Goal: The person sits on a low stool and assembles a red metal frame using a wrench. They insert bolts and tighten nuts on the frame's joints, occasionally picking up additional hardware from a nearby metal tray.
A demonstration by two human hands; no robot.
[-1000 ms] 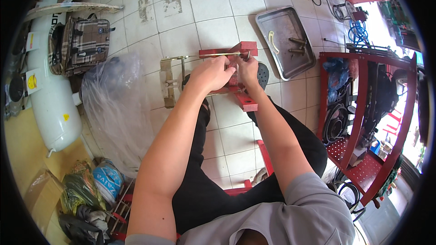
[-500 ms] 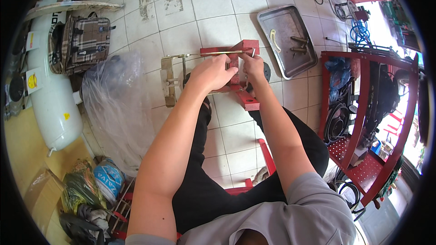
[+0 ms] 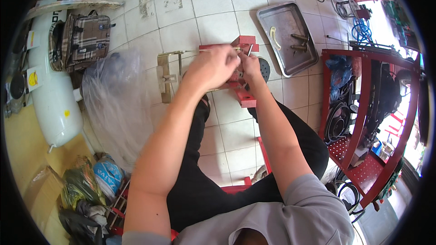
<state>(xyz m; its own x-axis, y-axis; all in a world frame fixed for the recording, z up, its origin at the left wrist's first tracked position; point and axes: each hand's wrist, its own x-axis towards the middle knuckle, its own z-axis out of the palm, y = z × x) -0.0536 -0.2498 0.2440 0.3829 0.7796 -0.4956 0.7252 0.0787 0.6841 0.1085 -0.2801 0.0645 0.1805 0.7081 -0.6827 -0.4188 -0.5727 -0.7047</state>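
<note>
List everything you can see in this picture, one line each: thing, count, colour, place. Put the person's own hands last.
Red metal frame part: one, red, on the tiled floor under both hands.
Tan metal bracket: one, tan, left of the hands.
Shallow steel tray: one, grey, upper right, holding small parts.
Plaid fabric bag: one, brown, upper left.
Clear plastic sheet: one, see-through, left of the legs.
White tank: one, white, far left.
Red metal rack: one, red, right.
Left hand: on the frame part.
Right hand: beside it, touching the frame part.
</note>
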